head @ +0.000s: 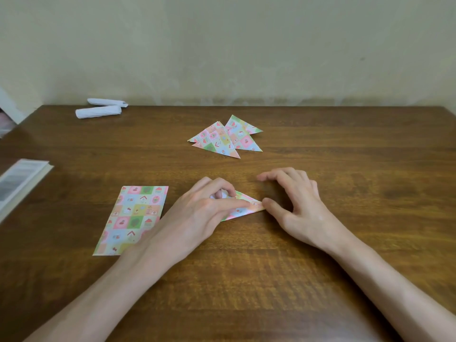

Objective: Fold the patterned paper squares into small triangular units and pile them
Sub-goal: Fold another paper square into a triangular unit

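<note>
Triangle in progress (243,208) lies mid-tabletop (345,169). The left hand (197,213) pins it, thumb along its edge and fingers curled onto it. The right hand (296,206), loosely spread, touches its tip with the thumb. Several finished triangles (227,139) are piled beyond, and unfolded patterned sheets (133,218) wait at left. No writing is legible, even on the book (19,183).

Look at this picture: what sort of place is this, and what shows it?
Probably a home craft desk against a plain wall: a wooden table, flat patterned paper, a pile of folded triangles, and the left hand gripping a half-folded piece.
</note>
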`<control>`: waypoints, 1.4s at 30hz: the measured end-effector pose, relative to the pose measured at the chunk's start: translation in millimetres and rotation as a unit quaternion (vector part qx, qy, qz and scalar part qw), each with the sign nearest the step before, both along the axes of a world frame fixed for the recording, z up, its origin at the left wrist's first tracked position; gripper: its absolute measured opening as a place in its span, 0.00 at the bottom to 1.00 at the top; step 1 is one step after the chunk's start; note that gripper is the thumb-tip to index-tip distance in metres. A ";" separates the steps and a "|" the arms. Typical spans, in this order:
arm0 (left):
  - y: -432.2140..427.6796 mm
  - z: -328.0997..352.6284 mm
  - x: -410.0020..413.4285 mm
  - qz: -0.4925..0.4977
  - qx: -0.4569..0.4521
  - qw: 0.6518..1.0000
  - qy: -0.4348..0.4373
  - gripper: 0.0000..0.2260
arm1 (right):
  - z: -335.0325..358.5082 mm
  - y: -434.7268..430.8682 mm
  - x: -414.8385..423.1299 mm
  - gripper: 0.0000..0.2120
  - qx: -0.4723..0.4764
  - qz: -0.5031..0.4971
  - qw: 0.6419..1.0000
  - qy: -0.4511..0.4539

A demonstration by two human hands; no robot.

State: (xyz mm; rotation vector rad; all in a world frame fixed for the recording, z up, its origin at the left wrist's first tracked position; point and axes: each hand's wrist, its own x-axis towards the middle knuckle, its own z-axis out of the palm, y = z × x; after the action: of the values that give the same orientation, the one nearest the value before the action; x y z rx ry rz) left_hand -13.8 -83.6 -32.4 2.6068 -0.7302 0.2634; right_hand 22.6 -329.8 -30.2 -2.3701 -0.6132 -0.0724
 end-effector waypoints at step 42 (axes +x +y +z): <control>-0.3 -4.7 6.0 -0.011 -0.007 0.999 -0.030 0.15 | 6.9 -1.2 0.2 0.25 0.016 0.009 0.999 0.051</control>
State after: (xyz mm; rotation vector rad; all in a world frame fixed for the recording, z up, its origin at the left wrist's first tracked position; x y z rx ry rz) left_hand -7.8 -83.9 -37.1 2.5852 -0.7752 0.3389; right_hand 22.8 -331.0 -23.3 -2.3209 -0.5805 0.0476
